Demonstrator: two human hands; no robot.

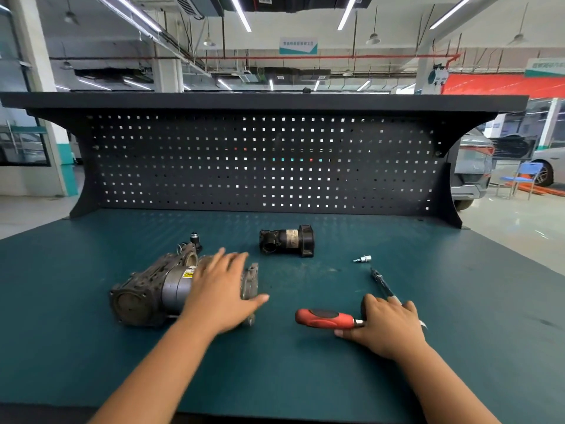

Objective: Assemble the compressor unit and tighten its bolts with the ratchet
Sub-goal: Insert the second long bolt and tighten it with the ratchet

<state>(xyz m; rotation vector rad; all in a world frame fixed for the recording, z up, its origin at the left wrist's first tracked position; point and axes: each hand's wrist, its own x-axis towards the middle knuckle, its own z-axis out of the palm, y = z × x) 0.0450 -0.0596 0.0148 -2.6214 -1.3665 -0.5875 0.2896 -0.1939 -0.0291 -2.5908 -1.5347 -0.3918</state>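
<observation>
Early assembly: the left hand [222, 290], grip spread flat, steadies the compressor body [146, 292]. The right hand [388, 327] seems clamped on the ratchet [327, 318]. The next move probably needs the black section [287, 241] at one o'clock.

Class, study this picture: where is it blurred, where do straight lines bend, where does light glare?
Head view: the left hand over the compressor body is motion-blurred; the right hand on the ratchet is sharper; the shelf bows from wide-angle distortion; ceiling lights glare white.

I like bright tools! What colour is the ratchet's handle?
The ratchet has a red handle with a black patch; head view shows it.
</observation>
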